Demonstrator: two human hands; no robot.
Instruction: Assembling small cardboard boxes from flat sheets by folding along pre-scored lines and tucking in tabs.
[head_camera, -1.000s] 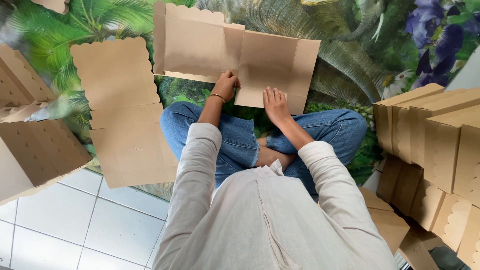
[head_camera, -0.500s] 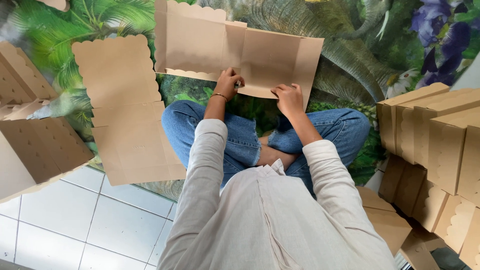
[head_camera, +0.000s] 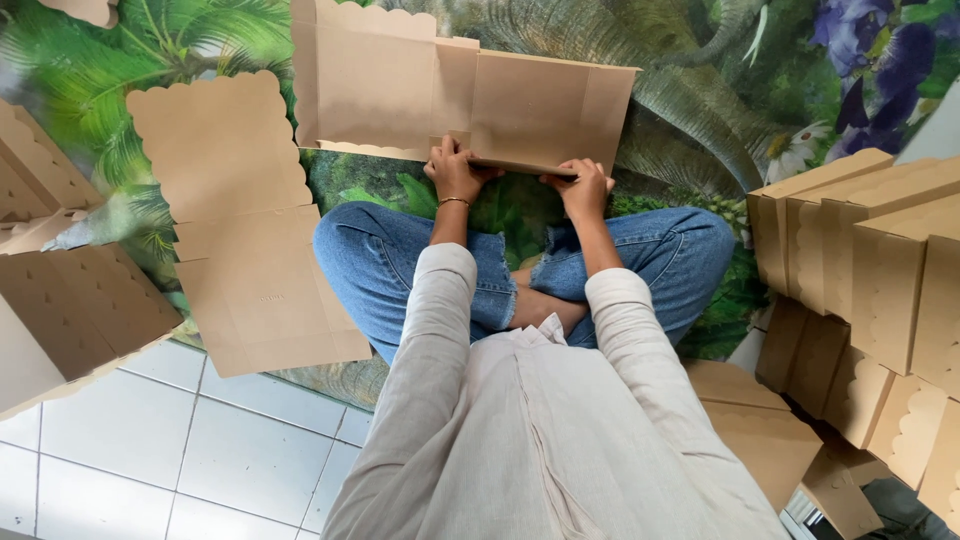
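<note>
**Folding a cardboard sheet on a leaf-print mat**

A mat (head_camera: 150, 60) printed with green leaves and purple flowers covers the floor, with white tiles (head_camera: 120, 440) at the lower left of the frame. At the far left lie folded brown boxes (head_camera: 70, 310), and beside them a flat cardboard blank (head_camera: 240, 230) with scalloped edges. In the upper centre, an unfolded cardboard sheet (head_camera: 400, 90) lies in front of a person sitting cross-legged in jeans. The left hand (head_camera: 455, 172), a bracelet at its wrist, is closed over the sheet's near edge. The right hand (head_camera: 583, 190) pinches the same edge, fingers curled over the folded strip. At the right edge of the frame stands a stack of finished boxes (head_camera: 880, 260).
</note>
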